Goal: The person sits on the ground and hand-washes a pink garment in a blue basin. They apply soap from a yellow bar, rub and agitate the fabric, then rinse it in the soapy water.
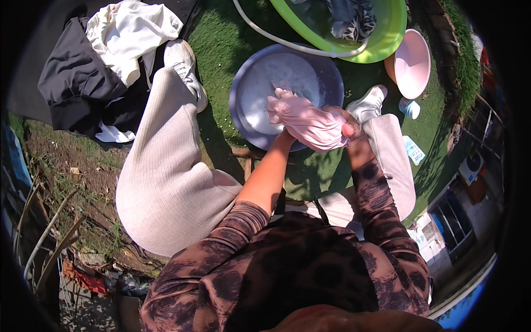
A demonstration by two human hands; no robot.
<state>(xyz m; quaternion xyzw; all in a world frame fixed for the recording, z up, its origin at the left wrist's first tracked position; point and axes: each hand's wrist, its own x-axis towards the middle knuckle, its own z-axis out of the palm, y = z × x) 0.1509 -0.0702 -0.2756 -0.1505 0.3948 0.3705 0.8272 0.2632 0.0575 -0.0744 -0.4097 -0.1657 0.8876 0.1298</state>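
A bunched pink cloth (311, 120) is stretched between my hands over the near right part of a purple-grey basin (235, 97). My right hand (350, 128) grips the cloth's right end, with the fingers closed around it. My left hand (289, 136) is mostly hidden beneath the cloth's left part; its wrist shows, but its fingers do not. White suds (265, 74) cover much of the water in the basin.
Beyond the basin, a lime-green tub (388, 45) holds wet clothes, with a pale hose (265, 35) across its near side. A pink bowl (412, 64), a small lidded jar (410, 108) and a printed packet (413, 150) lie right. White (128, 31) and dark clothes (79, 74) are piled left.
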